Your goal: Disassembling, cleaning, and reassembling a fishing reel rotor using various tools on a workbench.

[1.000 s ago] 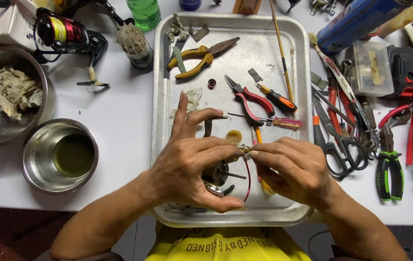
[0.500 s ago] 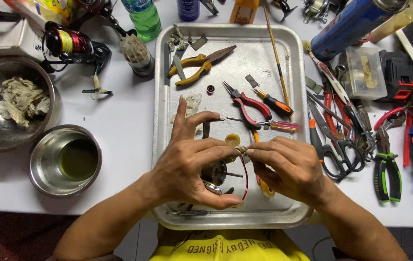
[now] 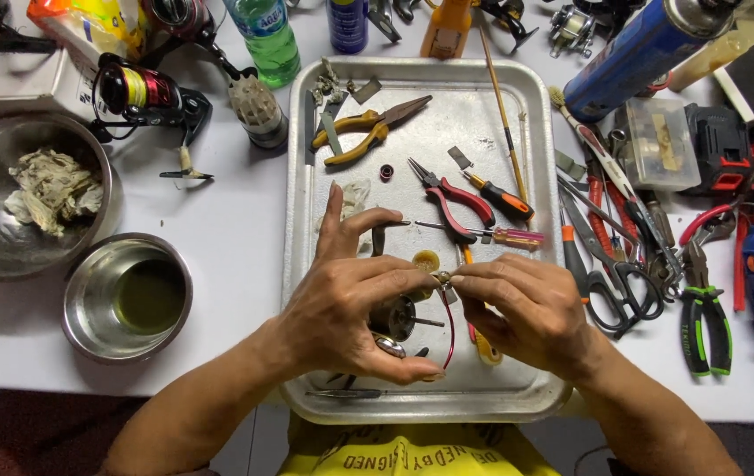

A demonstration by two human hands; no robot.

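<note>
Over the near half of a metal tray [image 3: 531, 159], my left hand [image 3: 355, 308] grips a small dark round reel part [image 3: 397, 316] with a thin red wire loop [image 3: 449, 330] hanging from it. My right hand [image 3: 527, 308] pinches a tiny metal piece [image 3: 441, 278] at the top of that part, fingertips meeting those of the left hand. Both hands hover just above the tray floor.
In the tray lie yellow-handled pliers [image 3: 364, 128], red-handled pliers [image 3: 452, 198], small screwdrivers [image 3: 500, 198] and a thin rod [image 3: 502, 110]. Left stand two steel bowls [image 3: 86, 300], one with a rag [image 3: 51, 194], and a fishing reel [image 3: 143, 92]. Right: scissors [image 3: 624, 286], pliers, blue can [image 3: 641, 53].
The hands stay joined on the small part with hardly any shift. The view has drifted slightly, so the tray and tools sit a little lower in frame.
</note>
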